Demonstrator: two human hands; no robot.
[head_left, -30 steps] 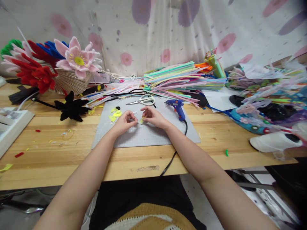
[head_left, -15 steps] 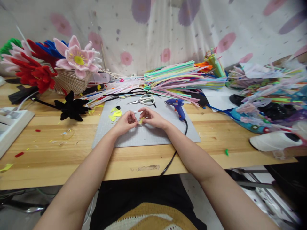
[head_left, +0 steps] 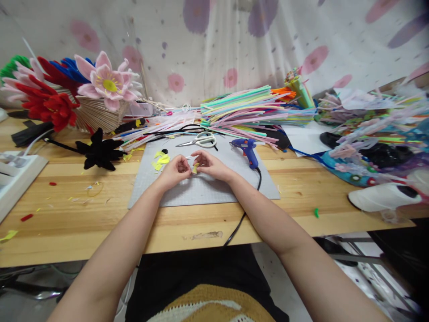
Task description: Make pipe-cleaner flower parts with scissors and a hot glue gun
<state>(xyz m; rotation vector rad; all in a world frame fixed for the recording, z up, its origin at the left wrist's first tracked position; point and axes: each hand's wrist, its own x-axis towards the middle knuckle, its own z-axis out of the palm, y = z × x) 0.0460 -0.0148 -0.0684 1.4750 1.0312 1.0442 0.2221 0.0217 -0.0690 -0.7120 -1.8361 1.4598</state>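
Both hands meet above the grey cutting mat (head_left: 187, 192). Between their fingertips is a small yellow piece (head_left: 195, 167), too small to make out fully. My left hand (head_left: 176, 171) is closed, thumb and fingers pinched at the piece's left side. My right hand (head_left: 212, 165) pinches it from the right, index finger arched over. A small white bit (head_left: 188, 157) shows just behind the fingertips. Left of my left hand lie yellow scraps (head_left: 161, 160) and a small black round thing (head_left: 164, 151). Scissors (head_left: 201, 140) with pale handles rest beyond the hands.
A blue glue gun (head_left: 246, 150) lies on the mat's right side, its black cord running to the table's front edge. Bundled pipe cleaners (head_left: 241, 107) line the back. Fuzzy flowers (head_left: 109, 82) and a black flower (head_left: 100, 150) are at left, a white spool (head_left: 382, 197) at right.
The yellow piece has turned slightly and shifted a little left between the fingertips. Both hands otherwise stay in place.
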